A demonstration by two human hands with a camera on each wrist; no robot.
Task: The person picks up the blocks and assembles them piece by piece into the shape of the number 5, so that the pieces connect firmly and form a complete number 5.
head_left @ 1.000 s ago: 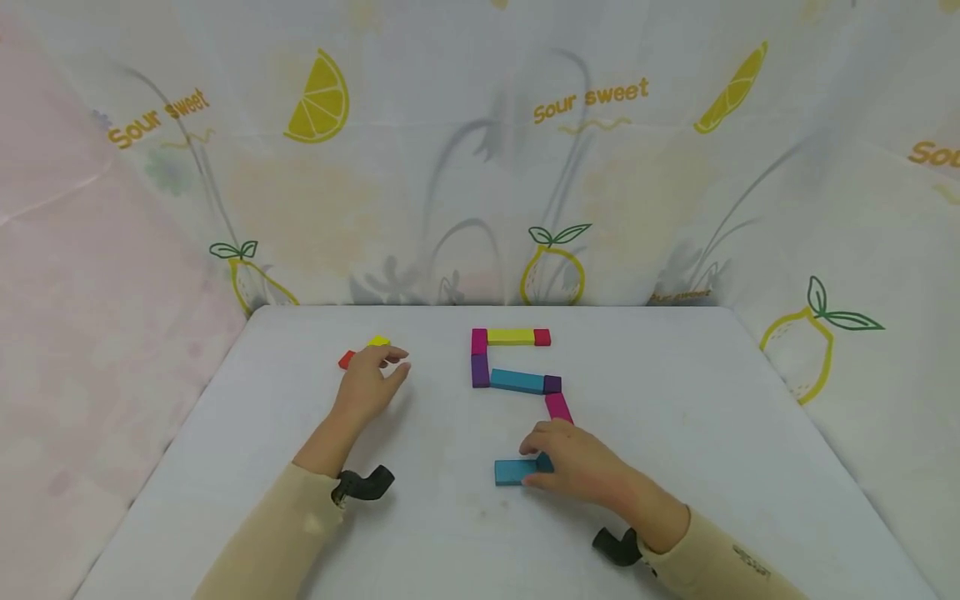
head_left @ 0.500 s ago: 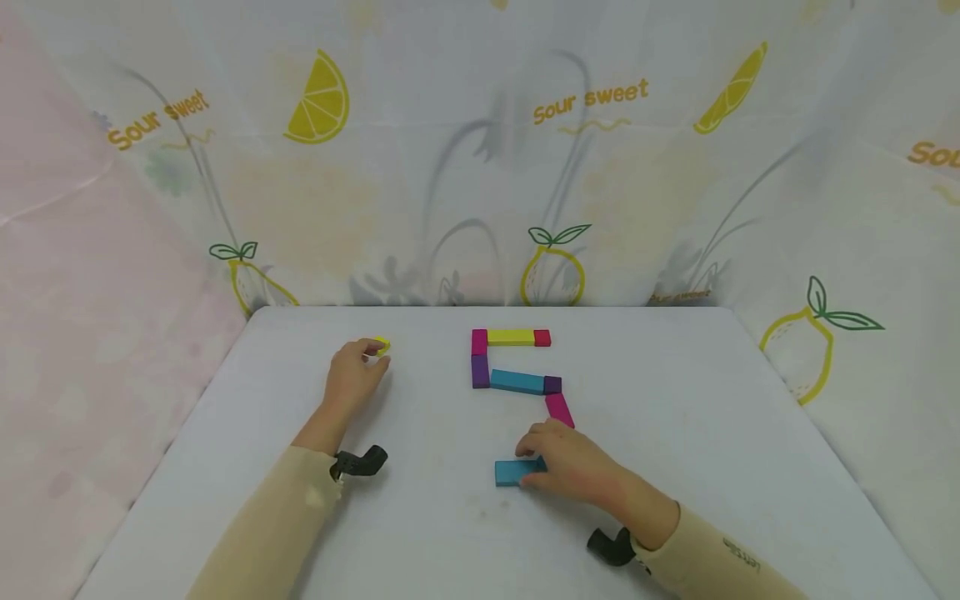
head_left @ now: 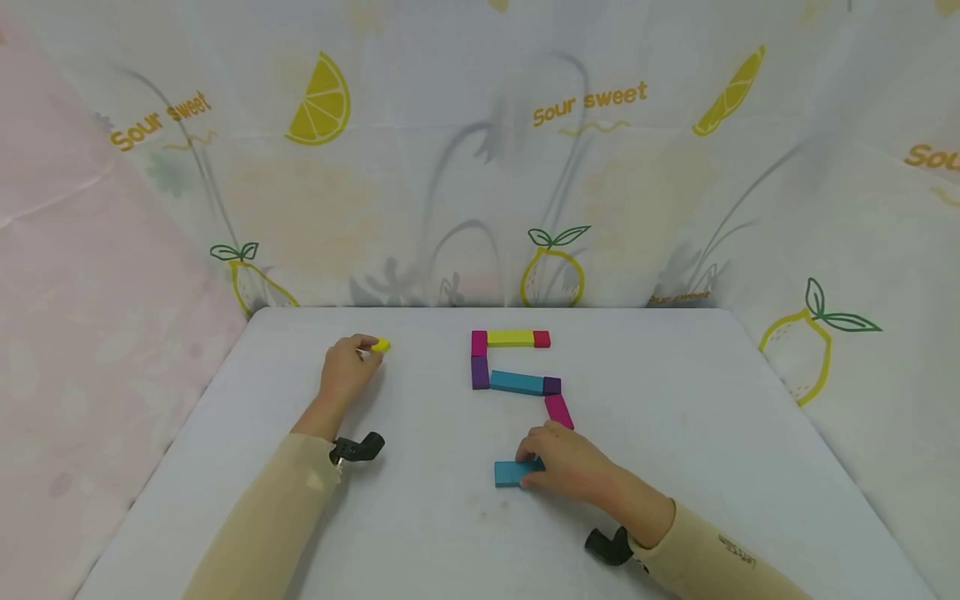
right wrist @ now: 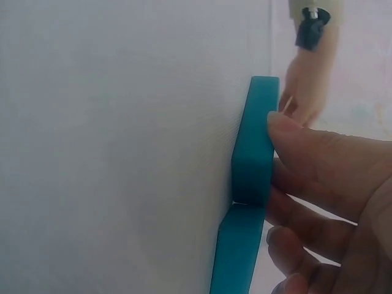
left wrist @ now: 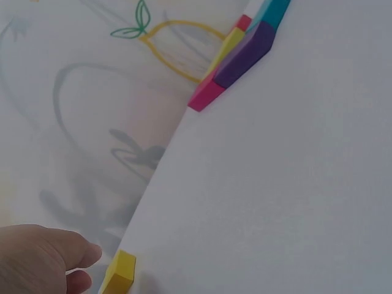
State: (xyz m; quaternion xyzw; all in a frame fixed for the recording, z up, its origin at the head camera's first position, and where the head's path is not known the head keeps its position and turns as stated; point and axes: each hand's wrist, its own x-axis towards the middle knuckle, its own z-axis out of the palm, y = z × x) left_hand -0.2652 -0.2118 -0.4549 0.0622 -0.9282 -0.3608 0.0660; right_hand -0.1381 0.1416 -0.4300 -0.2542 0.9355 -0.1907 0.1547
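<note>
In the head view my left hand (head_left: 348, 367) is at the back left of the table, its fingertips beside a small yellow block (head_left: 381, 345). The left wrist view shows the yellow block (left wrist: 120, 272) just past those fingertips, and whether they touch it is unclear. My right hand (head_left: 573, 462) is low over two blue blocks (head_left: 507, 474) at the front, thumb on the near side and fingers on the far side. In the right wrist view its thumb rests against the upper blue block (right wrist: 256, 135), which meets a second blue block (right wrist: 237, 248) end to end. Part of that second block is hidden.
Coloured blocks form a bent line: red (head_left: 542, 339), yellow (head_left: 511, 339), magenta (head_left: 479, 343), purple (head_left: 480, 372), blue (head_left: 517, 382), dark purple (head_left: 552, 386) and magenta (head_left: 558, 411). They lie on a white table (head_left: 420, 517) before a lemon-printed cloth (head_left: 450, 167).
My left hand has shifted left and slightly back, and a red block seen earlier beside it is out of sight. My right hand has crept slightly left over the blue blocks.
</note>
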